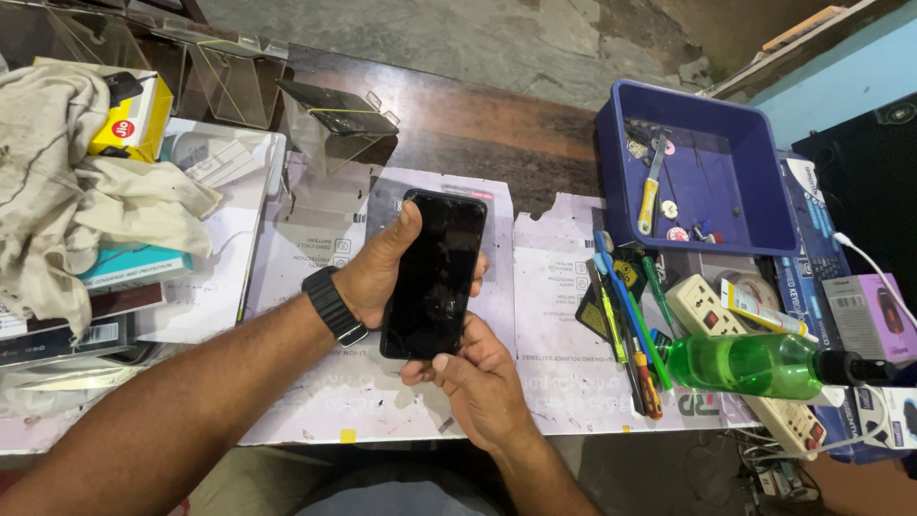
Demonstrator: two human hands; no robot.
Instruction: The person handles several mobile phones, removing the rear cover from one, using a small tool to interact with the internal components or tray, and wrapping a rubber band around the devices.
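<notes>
At the far left edge a crumpled cream cloth (57,182) spills over a yellow box (143,119) and a stack of flat packages, crowding that side of the table (458,124). Just right of it, papers and printed cardboard sheets (315,258) cover the surface under the arms, leaving the middle the only open room. There the left hand (377,272), a black watch (334,306) on its wrist, grasps a black smartphone (435,272) from behind, thumb on its left edge near the top and fingers curled round the right edge. The phone is lifted above the cardboard, tilted slightly, its dark glass screen showing fine cracks toward the lower half. The right hand (478,382) supports the bottom end, thumb pressed on the lower edge. Further right, screwdrivers and blue and green tools (630,325) lie packed together, then a green plastic bottle (750,365) on its side over a white power strip (735,334). A blue plastic tray (764,191) sits behind them.
</notes>
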